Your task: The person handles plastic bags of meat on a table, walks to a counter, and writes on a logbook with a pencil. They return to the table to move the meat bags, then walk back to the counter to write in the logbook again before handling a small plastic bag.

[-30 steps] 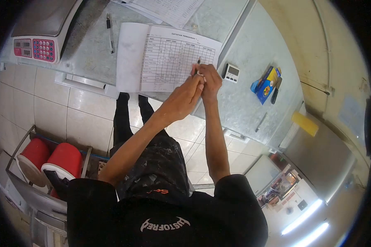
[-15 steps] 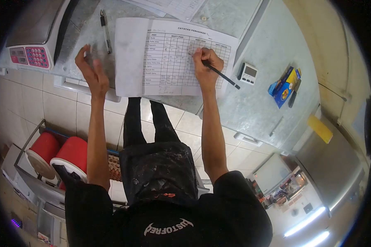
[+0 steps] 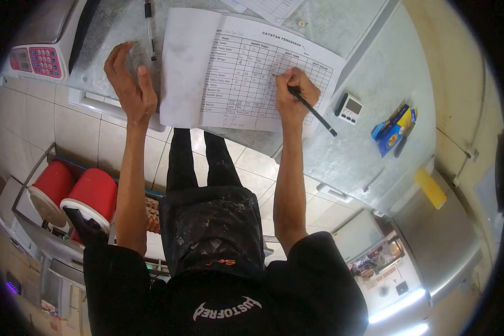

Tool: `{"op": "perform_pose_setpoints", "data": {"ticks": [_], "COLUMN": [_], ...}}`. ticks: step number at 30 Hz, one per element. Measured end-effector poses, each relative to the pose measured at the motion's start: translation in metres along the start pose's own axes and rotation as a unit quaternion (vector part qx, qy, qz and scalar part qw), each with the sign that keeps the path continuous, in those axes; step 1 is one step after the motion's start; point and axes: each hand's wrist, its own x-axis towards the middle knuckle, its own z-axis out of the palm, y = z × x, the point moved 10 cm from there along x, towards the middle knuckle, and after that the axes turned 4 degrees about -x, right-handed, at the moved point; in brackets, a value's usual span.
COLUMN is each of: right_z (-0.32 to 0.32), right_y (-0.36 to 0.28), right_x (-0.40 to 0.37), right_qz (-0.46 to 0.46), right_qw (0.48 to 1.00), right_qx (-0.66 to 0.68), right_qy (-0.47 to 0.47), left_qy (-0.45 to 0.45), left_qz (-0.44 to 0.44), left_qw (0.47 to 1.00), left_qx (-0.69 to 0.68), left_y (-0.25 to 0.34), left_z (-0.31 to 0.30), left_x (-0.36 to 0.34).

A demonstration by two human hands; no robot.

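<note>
My right hand (image 3: 298, 96) is closed round a black pencil (image 3: 317, 116) and rests over the ruled columns of a printed record sheet (image 3: 243, 106) headed "CATATAN PEMASAKAN". The pencil's back end slants down to the right; its tip is hard to make out. Handwritten figures fill several boxes of the sheet. A blank page (image 3: 187, 67) is folded over to the left of the table of entries. My left hand (image 3: 131, 84) is raised to the left of the papers, thumb and fingers apart, holding nothing. Above it, a capped pen (image 3: 150, 33) lies on the metal worktop (image 3: 109, 28).
A scale (image 3: 36, 60) with pink keys stands at the left. Right of the sheet lie a white timer (image 3: 348, 108), a blue and yellow packet (image 3: 393, 131) and a dark-handled tool beside it. Red tubs (image 3: 92, 193) sit in a rack below left.
The view has shifted, so the worktop and papers sit further right. My left hand has turned slightly, fingers still apart. My right hand keeps the pencil over the sheet.
</note>
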Motion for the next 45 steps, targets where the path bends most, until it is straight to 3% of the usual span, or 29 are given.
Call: {"op": "perform_pose_setpoints", "data": {"ticks": [22, 32, 34, 38, 42, 44, 45], "right_z": [-0.007, -0.005, -0.024, -0.009, -0.019, -0.048, -0.050], "right_y": [0.008, 0.011, 0.025, 0.000, -0.005, 0.021, 0.024], "right_x": [-0.004, -0.007, -0.013, -0.005, -0.005, -0.024, -0.025], "right_qz": [0.011, 0.021, 0.080, 0.010, 0.000, 0.161, 0.162], "right_qw": [0.998, 1.000, 0.974, 0.996, 0.992, 0.956, 0.955], "right_qx": [0.026, 0.004, 0.151, 0.023, -0.007, 0.025, 0.023], "right_qy": [0.049, 0.012, 0.147, 0.089, 0.122, 0.245, 0.249], "left_qy": [-0.004, -0.009, 0.007, 0.000, -0.004, -0.007, -0.004], "left_qz": [-0.010, -0.018, -0.026, -0.024, -0.012, -0.011, -0.020], "left_qw": [0.999, 0.999, 0.999, 0.999, 1.000, 1.000, 1.000], "left_qx": [0.030, 0.033, 0.023, 0.021, 0.027, 0.024, 0.017], "left_y": [-0.004, -0.002, -0.002, -0.001, 0.001, 0.001, 0.000], "left_z": [0.000, 0.000, -0.002, -0.002, -0.002, -0.001, -0.001], "left_x": [-0.002, -0.001, 0.000, 0.000, 0.000, -0.001, -0.001]}}
